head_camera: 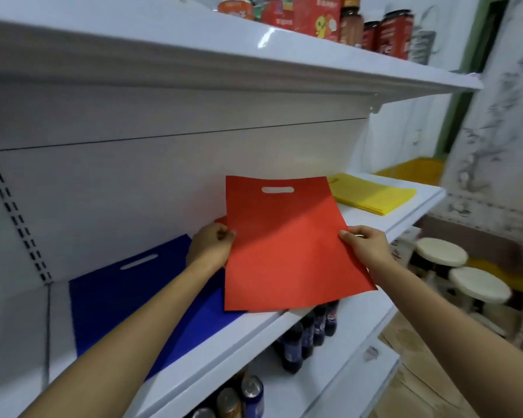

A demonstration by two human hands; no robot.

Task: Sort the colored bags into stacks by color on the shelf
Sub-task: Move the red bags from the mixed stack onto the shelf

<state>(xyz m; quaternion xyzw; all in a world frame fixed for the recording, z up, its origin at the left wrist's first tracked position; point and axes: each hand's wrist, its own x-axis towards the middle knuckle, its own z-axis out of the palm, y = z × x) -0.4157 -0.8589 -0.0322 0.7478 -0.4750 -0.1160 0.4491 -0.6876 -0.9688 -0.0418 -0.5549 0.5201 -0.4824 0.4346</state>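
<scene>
A flat red bag (pixel 284 245) with a cut-out handle is held up above the white middle shelf (pixel 372 218). My left hand (pixel 210 247) pinches its left edge and my right hand (pixel 364 245) pinches its right edge. Behind its left side a corner of another red bag (pixel 221 220) peeks out. A blue bag (pixel 127 300) lies flat on the shelf to the left, partly under my left forearm. A stack of yellow bags (pixel 375 196) lies on the shelf at the right end.
The upper shelf (pixel 284 34) carries jars and red packets. The lower shelf (pixel 344 372) holds dark bottles and cans. Two round white stools (pixel 462 267) stand on the floor to the right, with a yellow crate (pixel 414 171) beyond the shelf end.
</scene>
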